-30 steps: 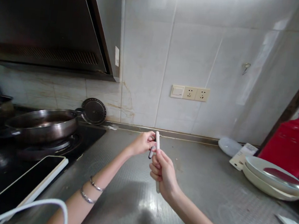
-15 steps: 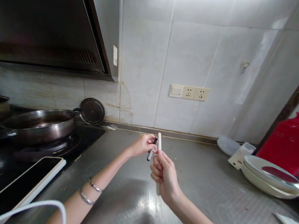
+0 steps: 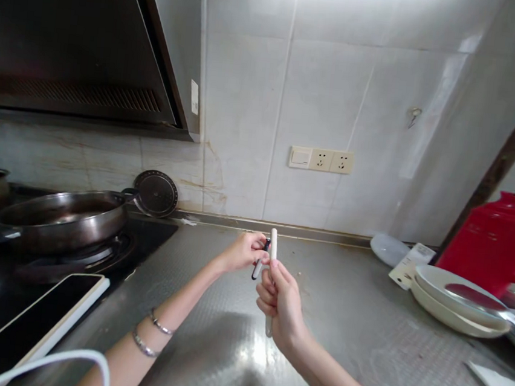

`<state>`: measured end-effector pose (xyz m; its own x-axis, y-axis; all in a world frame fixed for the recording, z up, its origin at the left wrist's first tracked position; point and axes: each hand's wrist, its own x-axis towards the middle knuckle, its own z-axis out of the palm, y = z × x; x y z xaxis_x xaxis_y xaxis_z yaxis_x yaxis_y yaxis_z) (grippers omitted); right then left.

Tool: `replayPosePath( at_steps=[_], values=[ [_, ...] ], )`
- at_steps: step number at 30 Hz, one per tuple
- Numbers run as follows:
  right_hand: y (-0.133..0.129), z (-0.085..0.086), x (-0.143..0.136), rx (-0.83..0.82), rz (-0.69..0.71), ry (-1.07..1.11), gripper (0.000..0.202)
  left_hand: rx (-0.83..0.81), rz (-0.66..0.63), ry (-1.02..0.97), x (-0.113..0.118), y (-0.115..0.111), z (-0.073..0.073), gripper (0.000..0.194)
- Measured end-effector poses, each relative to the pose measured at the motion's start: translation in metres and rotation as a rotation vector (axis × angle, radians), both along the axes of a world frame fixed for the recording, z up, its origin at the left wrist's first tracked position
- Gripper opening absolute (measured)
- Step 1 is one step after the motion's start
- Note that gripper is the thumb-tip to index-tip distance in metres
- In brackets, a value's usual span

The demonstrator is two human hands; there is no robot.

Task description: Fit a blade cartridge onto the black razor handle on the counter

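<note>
Both hands meet above the steel countertop, near the middle of the head view. My right hand (image 3: pixel 281 301) is wrapped around a white pen (image 3: pixel 273 243), a slim rod held nearly upright; its top end sticks out above the thumb and its lower end shows under the fist. In my left hand (image 3: pixel 247 254), thumb and fingers pinch a short grey-and-black piece (image 3: pixel 257 269) that looks like a pen cap. It slants close beside the pen; whether the two touch I cannot tell. Two silver bracelets (image 3: pixel 145 343) circle the left forearm.
At left, a steel pan (image 3: pixel 61 219) sits on the black stove, with a phone (image 3: pixel 30 329) and white cable (image 3: pixel 69 354) nearer. Stacked plates (image 3: pixel 433 301), a small clear dish (image 3: pixel 388 249) and a red jug (image 3: pixel 494 240) stand right. Wall sockets (image 3: pixel 331 160) are behind.
The view has shifted slightly, so the surroundings sit a little further left. Both hands keep their hold, and the short piece and pen stay almost unchanged.
</note>
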<state>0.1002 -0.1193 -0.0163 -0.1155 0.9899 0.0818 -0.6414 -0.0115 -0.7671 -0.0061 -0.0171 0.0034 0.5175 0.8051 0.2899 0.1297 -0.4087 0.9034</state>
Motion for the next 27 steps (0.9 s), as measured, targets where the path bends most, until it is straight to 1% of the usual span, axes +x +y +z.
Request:
replayPosePath(
  at_steps=[4,10,15,17,20,22,27],
  values=[
    [-0.004,-0.005,-0.004,-0.022,0.017,-0.015,0.029,0.011,0.031,-0.002,0.003,-0.002,0.000,0.015],
    [0.001,0.003,-0.001,0.050,-0.025,0.007,0.033,-0.015,-0.009,0.010,0.004,-0.004,0.001,0.017],
    [-0.003,-0.004,-0.005,-0.004,0.027,-0.043,0.031,0.020,0.032,0.014,-0.001,0.000,0.001,0.015],
    [-0.004,-0.002,-0.004,0.000,0.030,-0.040,0.030,0.020,0.036,0.017,-0.002,0.000,0.001,0.016],
    [-0.002,0.004,0.000,0.034,-0.009,-0.017,0.032,0.004,0.013,0.032,-0.001,-0.002,0.003,0.017],
    [-0.002,0.005,0.001,0.035,-0.028,-0.016,0.034,0.005,0.011,0.034,-0.001,-0.004,0.005,0.016],
    [-0.009,-0.001,-0.001,-0.007,0.032,-0.066,0.030,0.027,0.020,0.027,-0.003,-0.007,0.008,0.017]
  ],
)
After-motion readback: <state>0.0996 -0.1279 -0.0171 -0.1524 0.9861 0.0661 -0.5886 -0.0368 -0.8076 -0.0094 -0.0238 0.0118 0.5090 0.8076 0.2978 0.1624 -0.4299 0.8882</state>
